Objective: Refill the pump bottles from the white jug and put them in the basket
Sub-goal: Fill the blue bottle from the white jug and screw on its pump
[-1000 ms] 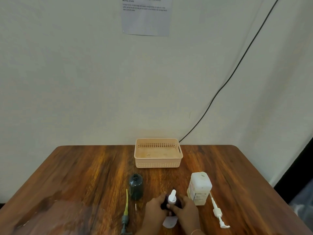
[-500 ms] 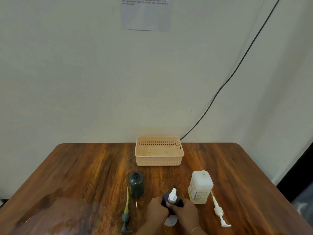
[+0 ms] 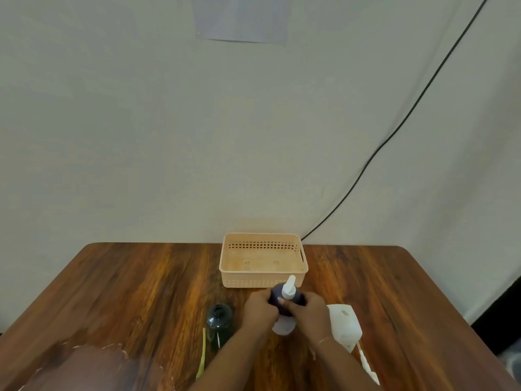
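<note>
Dark bottle (image 3: 285, 301), pump fitted, gripped by curled fingers of left hand (image 3: 259, 309) and right hand (image 3: 309, 312), two-handed presumably for steadiness. It is just short of the basket (image 3: 248, 281), not yet inside. Green bottle (image 3: 219, 324) stands uncapped on the table (image 3: 141, 283), seemingly awaiting the jug (image 3: 345, 324)

Nothing I can read from here, paper sheet (image 3: 242, 21) on the wall (image 3: 112, 136) blurred to a grey patch, print illegible, white jug (image 3: 344, 323) smeared, no label legible, dark pump bottle (image 3: 286, 303) no marking I can make out
</note>
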